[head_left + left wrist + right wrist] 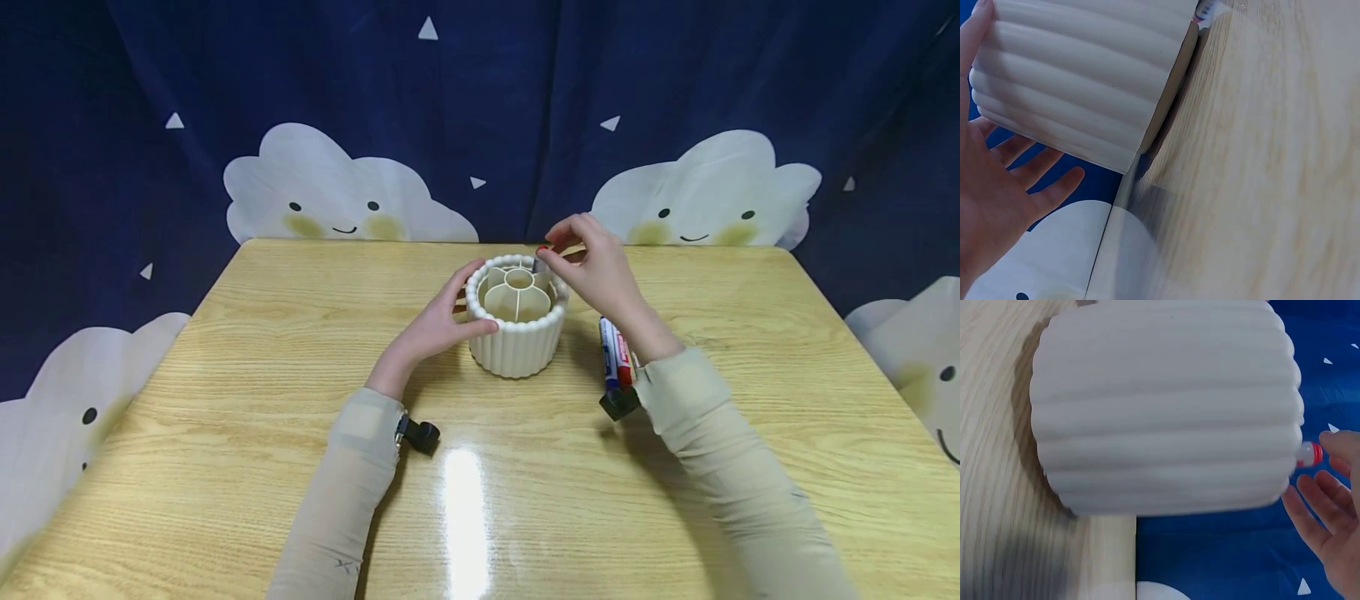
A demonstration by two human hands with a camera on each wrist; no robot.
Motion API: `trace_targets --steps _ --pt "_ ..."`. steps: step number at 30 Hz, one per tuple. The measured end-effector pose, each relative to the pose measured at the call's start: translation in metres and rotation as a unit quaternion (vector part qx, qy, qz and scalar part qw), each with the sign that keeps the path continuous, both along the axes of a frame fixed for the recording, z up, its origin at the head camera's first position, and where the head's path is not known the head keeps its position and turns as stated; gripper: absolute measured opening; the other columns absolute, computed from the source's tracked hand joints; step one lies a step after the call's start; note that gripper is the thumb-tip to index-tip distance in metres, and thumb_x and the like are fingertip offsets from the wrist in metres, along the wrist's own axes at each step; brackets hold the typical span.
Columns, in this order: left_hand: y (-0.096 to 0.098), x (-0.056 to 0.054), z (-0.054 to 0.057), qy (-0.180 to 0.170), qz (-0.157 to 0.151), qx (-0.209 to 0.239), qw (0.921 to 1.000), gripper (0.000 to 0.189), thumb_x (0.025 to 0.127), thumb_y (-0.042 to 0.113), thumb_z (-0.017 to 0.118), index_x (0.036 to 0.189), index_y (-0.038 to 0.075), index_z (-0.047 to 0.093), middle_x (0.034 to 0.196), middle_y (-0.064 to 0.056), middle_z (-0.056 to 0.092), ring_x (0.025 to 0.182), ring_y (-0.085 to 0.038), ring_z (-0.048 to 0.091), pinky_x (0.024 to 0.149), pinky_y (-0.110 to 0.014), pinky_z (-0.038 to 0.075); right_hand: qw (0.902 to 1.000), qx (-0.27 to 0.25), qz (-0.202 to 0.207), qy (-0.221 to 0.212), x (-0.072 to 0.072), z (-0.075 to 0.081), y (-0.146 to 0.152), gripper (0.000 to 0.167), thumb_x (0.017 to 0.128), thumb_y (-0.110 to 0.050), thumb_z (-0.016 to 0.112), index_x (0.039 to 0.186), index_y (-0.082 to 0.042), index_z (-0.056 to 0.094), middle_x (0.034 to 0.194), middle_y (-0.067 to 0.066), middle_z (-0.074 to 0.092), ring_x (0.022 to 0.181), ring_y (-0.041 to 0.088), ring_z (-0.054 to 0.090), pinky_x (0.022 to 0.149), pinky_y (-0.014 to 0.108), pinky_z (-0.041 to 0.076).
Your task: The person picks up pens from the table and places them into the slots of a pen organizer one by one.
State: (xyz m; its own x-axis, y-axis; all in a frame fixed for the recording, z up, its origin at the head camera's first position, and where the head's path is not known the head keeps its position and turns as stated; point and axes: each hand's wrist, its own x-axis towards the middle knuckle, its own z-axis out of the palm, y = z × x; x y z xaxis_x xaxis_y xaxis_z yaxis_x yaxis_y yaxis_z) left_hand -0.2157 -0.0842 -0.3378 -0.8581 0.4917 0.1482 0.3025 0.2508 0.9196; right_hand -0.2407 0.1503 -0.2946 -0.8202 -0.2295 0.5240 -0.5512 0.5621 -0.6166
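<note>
A cream ribbed pen holder (pixel 517 346) with a beaded rim and petal-shaped compartments stands upright on the table. My left hand (pixel 438 325) grips its left side, thumb over the front rim and fingers around the back. In the left wrist view, the holder's ribbed wall (pixel 1079 81) lies against that hand. At the back right of the rim, my right hand (pixel 596 262) pinches the red end of a marker (pixel 1310 454), whose lower part is hidden inside the holder. Blue and red markers (pixel 608 354) lie on the table below the right forearm.
The wooden table (pixel 247 467) reaches back to a dark blue curtain (pixel 517 100) with white smiling clouds. A black wrist camera (pixel 423 437) sits by the left cuff, and another (pixel 619 404) by the right cuff, close to the lying markers.
</note>
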Motion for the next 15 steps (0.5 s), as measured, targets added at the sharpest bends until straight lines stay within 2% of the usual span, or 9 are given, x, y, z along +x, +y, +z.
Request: trace_targets --steps 7,15 --pt "0.0 0.0 0.0 -0.003 0.002 -0.001 1.0 0.086 0.079 0.013 0.069 0.146 0.013 0.015 0.146 -0.008 0.025 0.126 -0.029 0.034 0.101 -0.044 0.034 0.9988 0.024 -0.039 -0.017 0.002 -0.004 0.022 0.021 0.085 -0.023 0.064 0.097 -0.005 0.06 0.096 0.004 0.058 0.082 0.012 0.057 0.066 0.015 0.047" --pt "0.001 -0.001 -0.001 -0.001 -0.001 0.001 1.0 0.086 0.079 0.013 0.069 0.146 0.012 0.015 0.146 -0.008 0.025 0.126 -0.03 0.034 0.101 -0.044 0.034 0.9932 0.073 -0.054 -0.074 0.003 -0.02 0.05 0.023 0.086 -0.02 0.062 0.101 -0.004 0.059 0.094 0.01 0.059 0.085 0.022 0.059 0.072 0.037 0.051"
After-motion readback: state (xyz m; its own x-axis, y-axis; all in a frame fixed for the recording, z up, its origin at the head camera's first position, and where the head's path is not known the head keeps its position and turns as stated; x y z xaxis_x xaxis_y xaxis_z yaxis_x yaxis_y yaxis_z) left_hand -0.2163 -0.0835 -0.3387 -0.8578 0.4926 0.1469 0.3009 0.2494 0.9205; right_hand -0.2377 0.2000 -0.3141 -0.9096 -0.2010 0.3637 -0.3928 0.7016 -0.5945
